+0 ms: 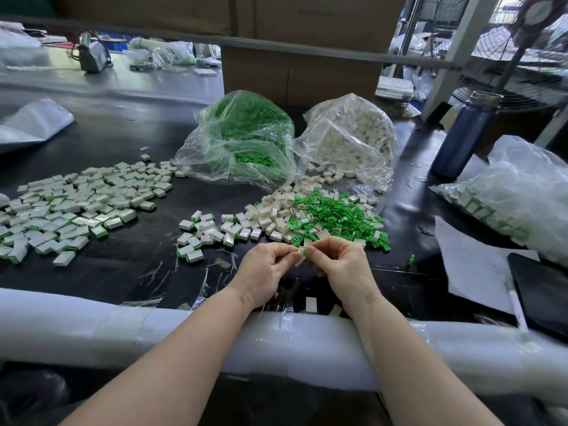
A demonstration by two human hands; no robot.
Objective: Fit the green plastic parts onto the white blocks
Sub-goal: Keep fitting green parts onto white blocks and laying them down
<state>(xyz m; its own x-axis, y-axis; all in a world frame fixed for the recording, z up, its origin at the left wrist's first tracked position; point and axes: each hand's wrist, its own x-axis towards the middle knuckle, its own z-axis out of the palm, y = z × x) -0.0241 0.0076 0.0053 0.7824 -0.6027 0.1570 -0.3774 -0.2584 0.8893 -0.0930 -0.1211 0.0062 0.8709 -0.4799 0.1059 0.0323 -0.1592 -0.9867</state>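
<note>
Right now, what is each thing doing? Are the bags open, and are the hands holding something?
left hand: pinching the white block
right hand: pinching the same piece
white block: held between both hands, green part at its top
green bag: open, parts spilling
white bag: open, blocks spilling
finished pile: spread flat on table
blue bottle: upright, whether capped unclear
</note>
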